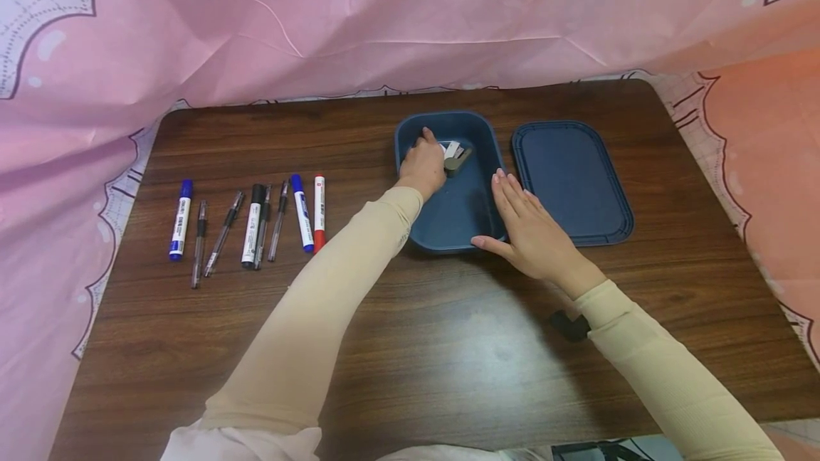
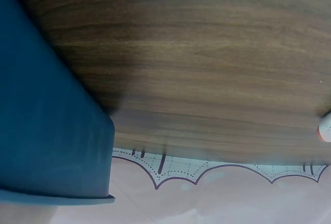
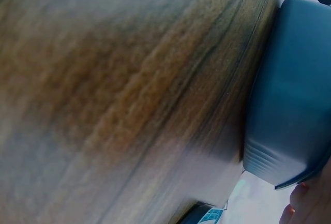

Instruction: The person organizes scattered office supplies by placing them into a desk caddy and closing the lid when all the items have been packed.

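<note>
Hands number two: a left hand (image 1: pixel 424 166) and a right hand (image 1: pixel 534 237), both at one blue bin (image 1: pixel 448 223). With the bin as clock centre and 12 o'clock farthest from the person, the left hand is inside toward 10 and the right at 4. Just beside the left hand, near 12, lie one grey item (image 1: pixel 457 164) and at least one white item (image 1: pixel 451 149). One blue lid (image 1: pixel 573 183) lies flat at 3, just beside the bin. Near 9, well apart, two blue markers (image 1: pixel 181 219), one black marker (image 1: pixel 253 226), one red marker (image 1: pixel 319 201) and four pens (image 1: pixel 199 244) make a loose row on the brown surface (image 1: pixel 416 347).

The left sleeve (image 1: pixel 339 297) slants in from between 7 and 8; that hand's fingers are mostly hidden, so I cannot tell whether it grips anything. The right sleeve (image 1: pixel 666 368) comes from 4; that hand's fingers are straight along the bin's edge, thumb spread wide at the near rim.

Items inside the bin show in the head view alone; the wrist views show its outer walls, the right one with ridges (image 3: pixel 264 157) low down.
</note>
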A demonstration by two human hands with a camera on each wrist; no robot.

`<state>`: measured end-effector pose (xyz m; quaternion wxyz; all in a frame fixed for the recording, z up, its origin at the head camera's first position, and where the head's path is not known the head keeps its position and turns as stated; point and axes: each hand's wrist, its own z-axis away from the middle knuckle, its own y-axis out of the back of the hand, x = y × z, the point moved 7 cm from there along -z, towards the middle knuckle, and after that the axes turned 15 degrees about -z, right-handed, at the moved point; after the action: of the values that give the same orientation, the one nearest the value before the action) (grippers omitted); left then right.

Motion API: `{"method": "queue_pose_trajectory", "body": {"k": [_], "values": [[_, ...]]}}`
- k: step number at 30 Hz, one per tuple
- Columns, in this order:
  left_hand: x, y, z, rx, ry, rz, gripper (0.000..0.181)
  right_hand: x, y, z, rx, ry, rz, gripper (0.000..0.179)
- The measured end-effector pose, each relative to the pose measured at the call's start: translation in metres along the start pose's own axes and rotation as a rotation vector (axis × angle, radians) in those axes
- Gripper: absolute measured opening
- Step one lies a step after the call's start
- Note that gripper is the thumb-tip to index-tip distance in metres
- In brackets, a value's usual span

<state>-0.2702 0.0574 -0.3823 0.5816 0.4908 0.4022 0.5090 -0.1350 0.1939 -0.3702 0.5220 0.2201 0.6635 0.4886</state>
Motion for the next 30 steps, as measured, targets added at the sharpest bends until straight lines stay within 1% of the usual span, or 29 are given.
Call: {"method": "queue_pose_trajectory", "body": {"k": [3, 7, 10, 15, 25, 27, 30], "values": [[0.001, 0.004, 0.001, 0.015, -0.028, -0.018, 0.080, 0.000, 0.000, 0.000, -0.001, -0.001, 0.000, 0.093], [0.005, 0.010, 0.002, 0.042, -0.082, -0.066, 0.081, 0.000, 0.000, 0.000, -0.001, -0.005, -0.001, 0.092], [0.006, 0.014, 0.003, 0.059, -0.105, -0.068, 0.082, 0.000, 0.000, 0.000, -0.001, -0.006, -0.004, 0.092], [0.004, 0.017, 0.004, 0.061, -0.115, -0.040, 0.080, 0.000, -0.001, -0.001, -0.006, -0.007, -0.010, 0.092], [-0.002, 0.023, 0.008, 0.074, -0.117, -0.027, 0.072, -0.001, -0.002, -0.001, -0.015, -0.017, -0.007, 0.092], [-0.003, 0.024, 0.009, 0.068, -0.119, -0.020, 0.073, -0.001, -0.002, 0.000, -0.017, -0.018, -0.005, 0.092], [-0.006, 0.027, 0.011, 0.075, -0.116, -0.010, 0.077, -0.001, -0.002, 0.000, -0.017, -0.018, -0.003, 0.092]]}}
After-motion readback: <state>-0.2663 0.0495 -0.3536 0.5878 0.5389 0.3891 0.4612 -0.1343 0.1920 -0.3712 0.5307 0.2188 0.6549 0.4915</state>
